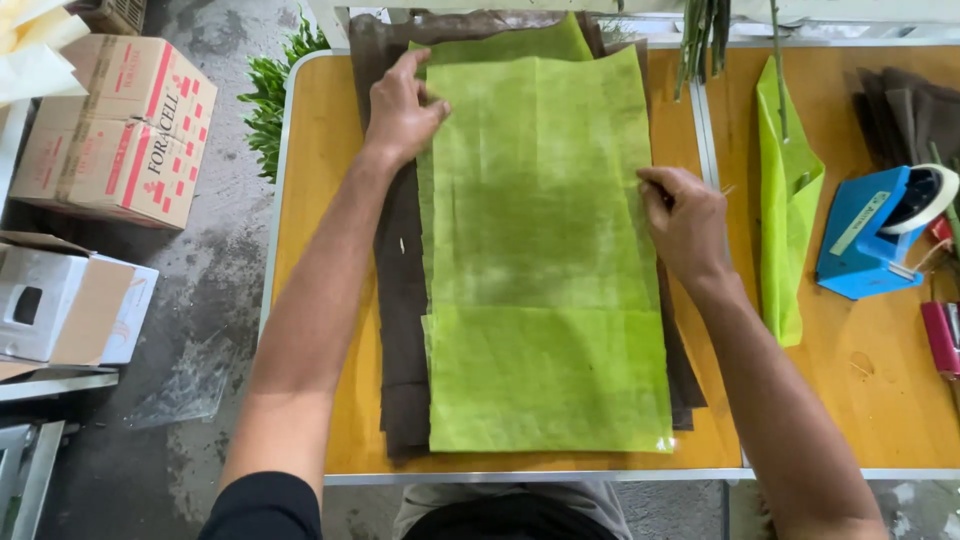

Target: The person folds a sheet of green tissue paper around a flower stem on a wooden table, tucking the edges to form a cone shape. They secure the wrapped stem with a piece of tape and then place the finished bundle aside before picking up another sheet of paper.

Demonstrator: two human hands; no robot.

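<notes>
Bright green wrapping sheets [540, 250] lie stacked lengthwise on a pile of dark brown sheets [400, 290] on an orange-topped table [310, 200]. My left hand [402, 105] rests flat at the far left edge of the green sheets, fingers spread, pressing them down. At the right edge, my right hand [685, 222] pinches the top green sheet between thumb and fingers.
To the right lie a folded green sheet [785, 200] with flower stems [705, 35], a blue tape dispenser [880, 230], more brown sheets [905, 110] and a red tool [942, 338]. Cardboard boxes [115, 130] and green foliage [268, 95] sit on the floor at left.
</notes>
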